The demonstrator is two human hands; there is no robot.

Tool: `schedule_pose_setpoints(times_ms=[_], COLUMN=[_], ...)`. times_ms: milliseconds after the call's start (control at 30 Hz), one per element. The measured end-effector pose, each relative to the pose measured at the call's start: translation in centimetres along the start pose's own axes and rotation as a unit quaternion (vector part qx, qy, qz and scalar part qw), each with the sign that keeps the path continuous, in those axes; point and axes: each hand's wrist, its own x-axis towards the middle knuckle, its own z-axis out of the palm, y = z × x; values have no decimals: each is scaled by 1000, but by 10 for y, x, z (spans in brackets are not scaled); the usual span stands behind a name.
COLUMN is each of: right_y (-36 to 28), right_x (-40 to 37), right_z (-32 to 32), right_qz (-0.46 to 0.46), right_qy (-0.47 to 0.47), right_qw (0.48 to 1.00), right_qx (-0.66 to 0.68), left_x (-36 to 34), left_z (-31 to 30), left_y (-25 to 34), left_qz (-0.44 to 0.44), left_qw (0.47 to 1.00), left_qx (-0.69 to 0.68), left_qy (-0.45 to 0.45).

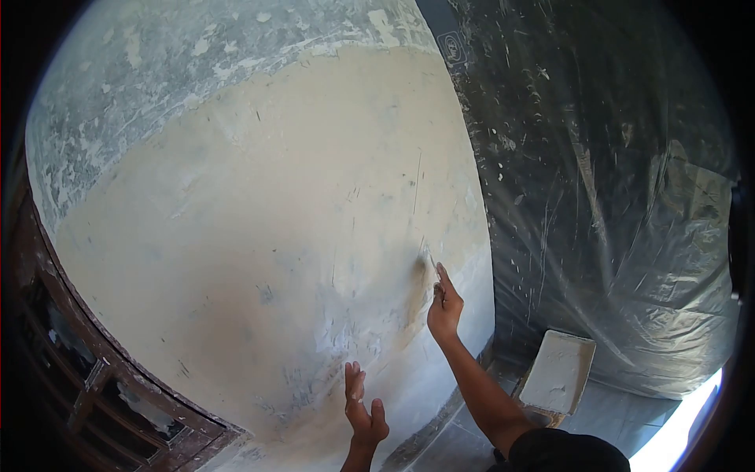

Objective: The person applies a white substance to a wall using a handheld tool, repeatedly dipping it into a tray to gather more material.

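Left hand (363,409) low at 6 o'clock, palm open, fingers spread upward. Right hand (444,305) up toward 12 o'clock on outstretched forearm (480,387), fingers pinched together.

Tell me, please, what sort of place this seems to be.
Probably a room under renovation: a wall part-coated with pale plaster, spattered plastic sheeting draped beside it, and a plaster-caked board on the floor. The right hand holds a small blade to the wall.

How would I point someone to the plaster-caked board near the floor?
From the big cream wall, follow its right edge down to the dark plastic sheeting. At the sheeting's foot, right of the right hand holding a scraper, sits the board: the only flat white rectangle there.
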Motion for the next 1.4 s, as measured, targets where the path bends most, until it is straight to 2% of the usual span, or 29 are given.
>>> schedule_pose_setpoints(times_ms=[33,100,133,233,267,300,367,433,533,567,633,700,767,833,900,933,1000,1033,1067,1133,1200,1233,1267,1333,1400], right_y=[6,21,25,27,22,18,13,11,-15,-18,-19,-17,25,24,20,15,11,3,0,-10,-27,-23,-10,8,21], right_x=[10,26,30,18,9,-2,-38,-85,-123,-105,-43,24,54,22,-56,-102,-177,-191,-185,-148,-60,-20,18,54,16], right_z=[8,23,26,46,49,51,53,48,17,-7,-14,-6,12,38,47,45,22,7,-2,-14,-15,-10,-4,17,42], right_qz=[3,-119,-136,-122,-65,-67,-78,-57,-31,-20,-10,-66,-95,-135,-147,-121,-129,-127,-126,-174,-171,-146,-162,-166,-174], right_qy=[3,49,32,13,10,10,-44,-90,-157,-139,-12,77,44,5,-53,-84,-209,-265,-265,-196,-71,-15,17,30,-34], right_qw=[1000,982,978,984,994,994,994,994,986,989,1000,995,994,984,980,984,967,955,955,965,981,987,984,983,975], right_qx=[3,-140,-157,-126,-86,-84,-56,-28,37,35,-2,-14,-19,-117,-121,-99,-65,-34,-33,-25,-61,-70,-75,-67,-133], left_x=[-2,-5,-5,-10,-13,-15,-17,-16,-7,-3,-4,-7,-13,-16,-16,-16,-16,-15,-16,-15,-15,-14,-15,-24,-28], left_z=[-2,-6,-9,-16,-18,-21,-22,-16,-16,-21,-22,-24,-25,-24,-23,-22,-26,-27,-29,-31,-30,-30,-29,-28,-28], left_y=[1,0,-1,-8,-11,-14,-18,-18,-7,-4,3,7,10,9,12,12,14,14,13,10,22,26,24,22,22], left_qz=[-6,-9,-10,-1,-1,-4,-12,-5,8,19,40,28,13,4,2,1,0,-3,-3,23,-6,-28,-29,-18,-29], left_qw=[1000,1000,1000,999,999,999,999,1000,999,999,998,999,1000,1000,999,999,999,999,999,998,998,997,997,997,997], left_qx=[6,17,26,41,41,42,45,25,47,49,37,31,25,18,21,24,35,46,48,49,48,47,50,43,51], left_qy=[3,-5,-9,-4,-3,-14,-25,18,3,2,10,10,6,19,29,38,29,20,20,30,39,49,52,55,49])
